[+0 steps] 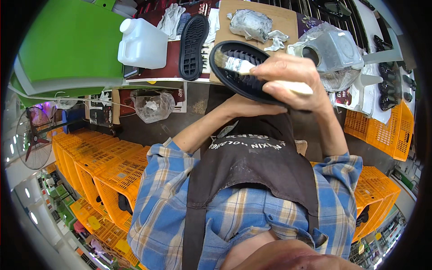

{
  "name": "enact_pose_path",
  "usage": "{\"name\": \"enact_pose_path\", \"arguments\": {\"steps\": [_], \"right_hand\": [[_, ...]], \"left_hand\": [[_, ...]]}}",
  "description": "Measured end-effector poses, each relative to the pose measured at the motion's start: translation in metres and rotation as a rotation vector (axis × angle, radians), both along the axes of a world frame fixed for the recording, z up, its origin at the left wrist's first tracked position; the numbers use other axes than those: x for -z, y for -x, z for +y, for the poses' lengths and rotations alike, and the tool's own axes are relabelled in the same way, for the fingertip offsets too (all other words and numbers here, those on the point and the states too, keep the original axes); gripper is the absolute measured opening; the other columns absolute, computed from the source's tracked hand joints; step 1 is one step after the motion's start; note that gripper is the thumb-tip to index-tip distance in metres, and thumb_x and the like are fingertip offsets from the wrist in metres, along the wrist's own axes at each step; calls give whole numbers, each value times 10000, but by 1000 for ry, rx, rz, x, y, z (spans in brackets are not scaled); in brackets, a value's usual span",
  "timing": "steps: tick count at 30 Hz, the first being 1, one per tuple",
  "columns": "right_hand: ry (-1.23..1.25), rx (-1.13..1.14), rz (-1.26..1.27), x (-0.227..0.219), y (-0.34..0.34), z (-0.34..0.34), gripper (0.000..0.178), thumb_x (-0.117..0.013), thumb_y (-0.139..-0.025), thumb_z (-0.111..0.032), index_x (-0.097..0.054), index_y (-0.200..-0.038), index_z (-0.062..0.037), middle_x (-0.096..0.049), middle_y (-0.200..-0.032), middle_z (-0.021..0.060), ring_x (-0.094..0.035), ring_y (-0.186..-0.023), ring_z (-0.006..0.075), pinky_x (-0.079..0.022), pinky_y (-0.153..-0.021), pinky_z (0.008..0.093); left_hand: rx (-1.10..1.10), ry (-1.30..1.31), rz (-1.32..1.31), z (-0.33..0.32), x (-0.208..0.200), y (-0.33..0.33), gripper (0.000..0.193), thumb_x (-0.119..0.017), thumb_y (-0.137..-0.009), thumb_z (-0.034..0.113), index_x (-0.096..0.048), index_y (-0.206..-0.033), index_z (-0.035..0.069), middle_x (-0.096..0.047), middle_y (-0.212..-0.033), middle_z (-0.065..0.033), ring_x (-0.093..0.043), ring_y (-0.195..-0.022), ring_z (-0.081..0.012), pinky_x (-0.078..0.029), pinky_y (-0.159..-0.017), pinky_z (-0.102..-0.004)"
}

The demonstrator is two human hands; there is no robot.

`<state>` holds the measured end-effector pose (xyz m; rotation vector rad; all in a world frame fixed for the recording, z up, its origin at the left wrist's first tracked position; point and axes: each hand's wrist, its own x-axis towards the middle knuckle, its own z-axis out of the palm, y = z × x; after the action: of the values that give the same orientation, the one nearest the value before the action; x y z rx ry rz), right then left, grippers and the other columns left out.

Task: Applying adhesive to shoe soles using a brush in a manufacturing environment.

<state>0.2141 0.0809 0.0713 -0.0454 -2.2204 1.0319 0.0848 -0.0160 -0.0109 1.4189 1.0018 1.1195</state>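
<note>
My right hand point(292, 74) is closed around a flat paintbrush point(245, 66) with a pale handle and light bristles. The bristle end lies at the left part of a black shoe sole point(230, 82), over its ribbed hollow inside; whether it touches cannot be made out. From below, my left hand point(256, 106) holds this sole, its fingers mostly hidden under it. A second black sole point(193, 47) lies on the bench to the left, beside a white plastic jug point(143, 45). At the right stands a cut-open clear plastic jug point(338, 48) with plastic film around it.
A plastic-wrapped lump point(250, 23) rests on a brown board point(288, 13). White gloves point(171, 21) lie behind the second sole. A green surface point(67, 45) is at the far left, with a fan point(32, 137) below it. Orange crates point(112, 166) stand on both sides of me.
</note>
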Motion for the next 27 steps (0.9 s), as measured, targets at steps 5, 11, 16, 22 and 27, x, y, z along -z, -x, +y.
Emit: {"name": "enact_pose_path", "arguments": {"steps": [5,11,16,22,27], "right_hand": [[196,-201,-200,3,-10,41,264,-657,-803,-97,-665,-1050,-2,-655,-909,109,-606,-828,184,-473,-756,309],[231,-235,-325,-5,-18,48,268,-663,-783,-94,-670,-1037,-10,-656,-914,109,-607,-834,195,-472,-764,307],[114,-260,-372,-16,-25,47,243,-645,-769,-63,-669,-1002,-1,-646,-877,125,-608,-819,229,-480,-746,316],[-108,-210,-277,-19,-37,58,225,-639,-782,-9,-648,-1007,-12,-626,-888,110,-609,-780,232,-490,-680,316],[-87,-180,-332,-18,-34,57,182,-640,-822,-89,-659,-987,-15,-626,-884,106,-603,-802,217,-490,-707,319]], "left_hand": [[320,252,-180,3,8,29,638,-823,-646,129,-520,-1196,11,-607,-1077,-69,-582,-967,-160,-476,-873,-303],[542,405,-638,10,11,48,838,-780,-655,135,-348,-1352,-40,-542,-1227,-134,-527,-1124,-206,-384,-999,-339],[371,370,-668,6,31,68,794,-663,-763,466,-400,-1318,-38,-548,-1218,-143,-539,-1113,-223,-403,-975,-339],[136,725,-896,7,0,76,778,-263,-919,587,-471,-1220,-100,-617,-918,-254,-627,-749,-318,-533,-679,-365],[67,886,-908,5,-7,73,813,-237,-915,617,-500,-1185,-104,-614,-887,-277,-599,-668,-353,-509,-583,-374]]}}
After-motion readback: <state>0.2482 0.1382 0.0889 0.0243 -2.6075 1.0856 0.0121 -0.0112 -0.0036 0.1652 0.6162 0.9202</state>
